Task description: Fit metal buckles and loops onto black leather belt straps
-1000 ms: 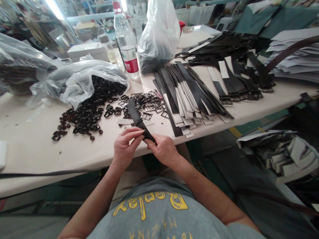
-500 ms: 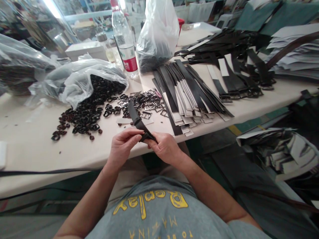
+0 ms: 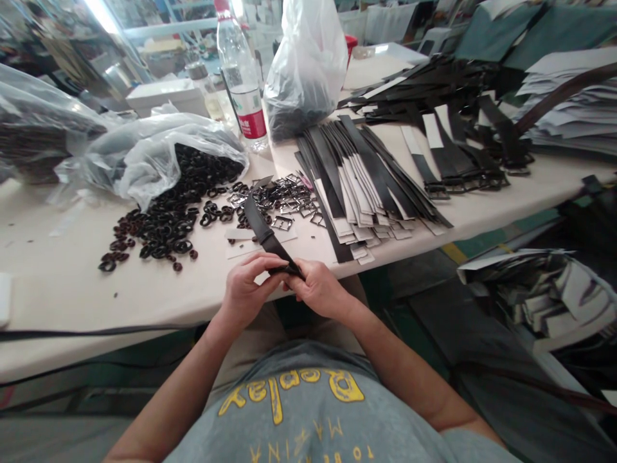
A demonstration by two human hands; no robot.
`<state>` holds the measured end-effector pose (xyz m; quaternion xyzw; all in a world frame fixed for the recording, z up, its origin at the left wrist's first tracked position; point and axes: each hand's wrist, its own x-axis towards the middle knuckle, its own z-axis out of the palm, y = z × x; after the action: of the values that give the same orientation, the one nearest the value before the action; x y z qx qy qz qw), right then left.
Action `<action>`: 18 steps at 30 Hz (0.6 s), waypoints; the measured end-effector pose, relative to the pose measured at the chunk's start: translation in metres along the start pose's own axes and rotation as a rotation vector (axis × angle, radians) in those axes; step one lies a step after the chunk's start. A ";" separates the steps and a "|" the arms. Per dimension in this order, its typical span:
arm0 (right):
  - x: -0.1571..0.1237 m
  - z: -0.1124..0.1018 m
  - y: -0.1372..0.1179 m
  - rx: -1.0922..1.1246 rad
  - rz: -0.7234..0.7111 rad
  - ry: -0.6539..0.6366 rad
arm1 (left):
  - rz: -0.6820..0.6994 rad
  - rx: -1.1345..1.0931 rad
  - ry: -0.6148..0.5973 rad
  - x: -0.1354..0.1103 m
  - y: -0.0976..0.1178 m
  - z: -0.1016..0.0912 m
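Observation:
A black strap (image 3: 263,230) sticks up and away from my hands over the table's front edge. My left hand (image 3: 247,290) and my right hand (image 3: 319,289) meet at its near end, fingers pinched on it. Just beyond the strap lies a pile of metal buckles (image 3: 284,196). To the left, black plastic rings (image 3: 166,225) spill out of a clear bag (image 3: 144,154). Right of the buckles is a fanned row of black straps (image 3: 361,177).
A water bottle (image 3: 241,80) and a tied plastic bag (image 3: 306,71) stand at the back. More straps and paper stacks (image 3: 569,109) cover the right end of the table (image 3: 62,289). A heap of strap pieces (image 3: 549,296) lies low at the right.
My left hand has slid rightward along the strap's near end and closed up against my right hand. The strap stays pointing up over the table.

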<state>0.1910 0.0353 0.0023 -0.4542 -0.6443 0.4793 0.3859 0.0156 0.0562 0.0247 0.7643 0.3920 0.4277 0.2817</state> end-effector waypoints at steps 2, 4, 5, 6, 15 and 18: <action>-0.001 0.001 0.001 0.085 0.024 -0.012 | -0.049 -0.057 0.003 -0.003 -0.004 0.001; -0.001 0.002 0.001 0.170 0.046 -0.025 | -0.124 -0.127 0.034 -0.007 -0.007 0.002; -0.001 0.003 0.001 0.201 0.051 -0.030 | -0.164 -0.171 0.059 -0.009 -0.008 0.002; -0.001 0.003 0.000 0.224 0.050 -0.033 | -0.209 -0.217 0.086 -0.012 -0.008 0.002; 0.000 0.008 0.003 0.332 0.054 -0.020 | -0.471 -0.535 0.115 -0.016 -0.006 0.008; 0.000 0.008 0.004 0.319 0.031 -0.021 | -0.359 -0.359 0.087 -0.015 -0.003 0.007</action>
<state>0.1844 0.0333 -0.0038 -0.3919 -0.5572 0.5860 0.4388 0.0160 0.0448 0.0121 0.6012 0.4510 0.4659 0.4671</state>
